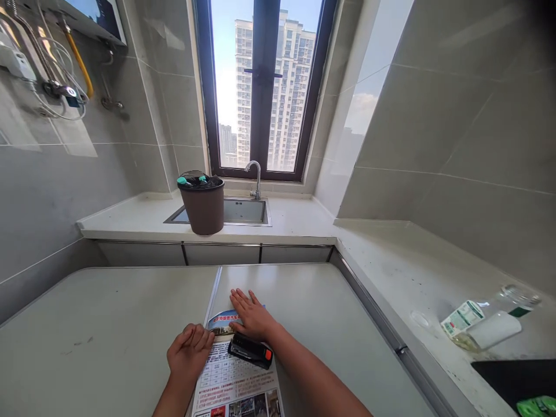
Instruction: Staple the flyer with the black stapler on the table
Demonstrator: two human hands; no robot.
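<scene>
White tabletop [108, 324] beneath me; my left hand [189, 350] curls at the left edge of the printed sheet [237, 382], pinching or not I cannot tell; the black object [251, 350] lies atop it; my right hand [252, 317], fingers slightly spread, should press evenly, keeping the top smooth.

This is a kitchen: beyond the right hand [252, 315], a sink [247, 213] and tap [259, 180] sit in a white counter [299, 217] below a window [264, 52]; the counter runs on to that hand's right, bearing a bottle [489, 324]; far up beyond the left hand [190, 352], a yellow pipe [79, 61] fronts tiles [119, 119].
</scene>
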